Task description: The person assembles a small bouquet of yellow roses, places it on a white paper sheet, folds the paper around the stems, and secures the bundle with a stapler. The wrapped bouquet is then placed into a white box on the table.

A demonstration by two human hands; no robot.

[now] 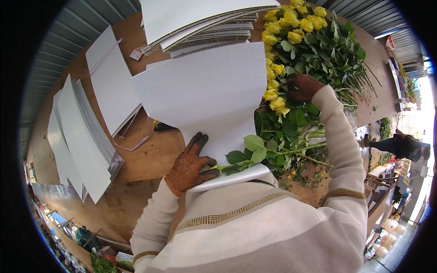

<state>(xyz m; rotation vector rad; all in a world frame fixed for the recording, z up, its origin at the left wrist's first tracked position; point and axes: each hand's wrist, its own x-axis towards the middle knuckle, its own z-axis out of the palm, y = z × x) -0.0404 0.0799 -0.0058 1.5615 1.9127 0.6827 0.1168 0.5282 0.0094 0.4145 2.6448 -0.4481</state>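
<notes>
My left hand, in an orange-brown glove with dark fingertips, lies on a white corrugated sheet. Its thumb and fingers hold down the head end of a single rose; the bloom is mostly hidden by the hand. That rose's leafy stem runs right, along the sheet's rolled near edge. Farther right, my gloved right hand reaches into a pile of yellow roses, its fingers bent among blooms and leaves. Whether they grip a stem cannot be made out.
A stack of white cardboard stands at the back. More white sheets and a white panel with a purple strap lie left. A larger rose heap fills the back right. Another person is at far right.
</notes>
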